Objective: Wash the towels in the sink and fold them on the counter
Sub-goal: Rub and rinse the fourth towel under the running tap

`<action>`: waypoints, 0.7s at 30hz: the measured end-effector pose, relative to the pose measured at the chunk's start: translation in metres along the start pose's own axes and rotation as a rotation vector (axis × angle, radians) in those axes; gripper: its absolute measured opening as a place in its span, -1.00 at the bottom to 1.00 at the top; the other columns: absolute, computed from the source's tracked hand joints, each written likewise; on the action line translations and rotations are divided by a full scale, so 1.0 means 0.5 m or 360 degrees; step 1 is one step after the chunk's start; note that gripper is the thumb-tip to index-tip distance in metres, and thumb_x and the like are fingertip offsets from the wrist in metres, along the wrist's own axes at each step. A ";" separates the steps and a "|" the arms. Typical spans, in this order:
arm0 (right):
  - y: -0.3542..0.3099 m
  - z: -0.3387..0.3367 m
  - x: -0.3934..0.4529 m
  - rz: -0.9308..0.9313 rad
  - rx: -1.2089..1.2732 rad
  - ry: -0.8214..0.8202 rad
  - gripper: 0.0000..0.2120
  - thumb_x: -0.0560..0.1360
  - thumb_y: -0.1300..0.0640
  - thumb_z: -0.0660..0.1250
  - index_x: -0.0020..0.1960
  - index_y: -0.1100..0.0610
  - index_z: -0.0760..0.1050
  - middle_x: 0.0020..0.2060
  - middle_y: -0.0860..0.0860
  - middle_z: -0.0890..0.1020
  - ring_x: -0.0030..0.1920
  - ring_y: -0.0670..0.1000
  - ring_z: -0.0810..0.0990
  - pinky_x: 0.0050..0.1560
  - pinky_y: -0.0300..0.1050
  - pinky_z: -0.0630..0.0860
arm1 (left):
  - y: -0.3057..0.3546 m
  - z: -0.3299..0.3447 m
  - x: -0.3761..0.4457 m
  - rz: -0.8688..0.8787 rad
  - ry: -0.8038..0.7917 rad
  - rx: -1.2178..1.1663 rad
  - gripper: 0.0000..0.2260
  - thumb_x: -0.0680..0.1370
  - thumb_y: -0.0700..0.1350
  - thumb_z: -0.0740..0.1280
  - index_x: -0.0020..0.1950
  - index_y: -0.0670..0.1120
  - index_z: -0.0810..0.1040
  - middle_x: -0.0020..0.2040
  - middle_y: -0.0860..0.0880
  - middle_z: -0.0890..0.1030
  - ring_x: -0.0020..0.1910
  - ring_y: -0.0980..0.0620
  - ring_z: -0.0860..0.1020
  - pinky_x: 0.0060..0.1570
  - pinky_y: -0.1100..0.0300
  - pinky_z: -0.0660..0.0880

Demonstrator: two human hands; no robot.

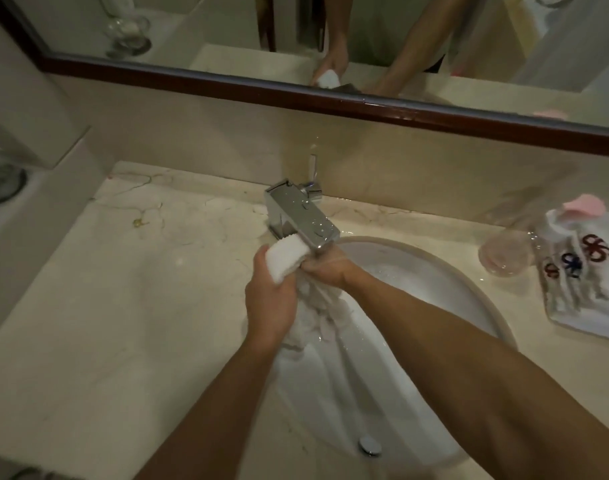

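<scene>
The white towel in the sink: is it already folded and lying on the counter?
No. The white towel hangs bunched over the sink, gripped by the left hand and the right hand below the faucet.

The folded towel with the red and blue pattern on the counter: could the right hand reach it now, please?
Probably not at once: the right hand is gripping the white towel under the faucet. Once released, the counter path to the folded towel looks open.

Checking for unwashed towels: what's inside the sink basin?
Inside the sink, one white towel hangs from both hands under the faucet. The drain shows; the basin floor beneath the towel is hidden.
</scene>
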State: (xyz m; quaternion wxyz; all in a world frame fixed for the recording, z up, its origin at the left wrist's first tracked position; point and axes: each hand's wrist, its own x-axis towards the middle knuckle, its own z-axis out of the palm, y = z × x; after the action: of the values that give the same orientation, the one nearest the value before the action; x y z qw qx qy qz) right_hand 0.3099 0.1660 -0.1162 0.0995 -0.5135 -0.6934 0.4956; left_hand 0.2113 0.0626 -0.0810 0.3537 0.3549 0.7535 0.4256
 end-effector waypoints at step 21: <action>0.071 -0.101 -0.222 0.0152 0.0217 0.0319 -0.64 0.40 0.11 0.46 0.16 0.06 0.48 0.00 -0.03 0.57 0.01 0.03 0.56 -0.02 -0.07 0.50 | 0.072 0.062 -0.007 0.0394 -0.0780 0.0594 -0.65 0.41 -0.01 0.37 0.18 -0.02 0.64 0.02 0.02 0.69 0.02 0.03 0.64 0.02 0.16 0.56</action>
State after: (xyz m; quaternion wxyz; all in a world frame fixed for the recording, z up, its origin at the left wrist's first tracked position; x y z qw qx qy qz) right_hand 0.4147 0.1050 -0.0782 0.1792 -0.5849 -0.6195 0.4919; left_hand 0.2476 0.0858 -0.0601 0.3989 0.5941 0.6623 0.2220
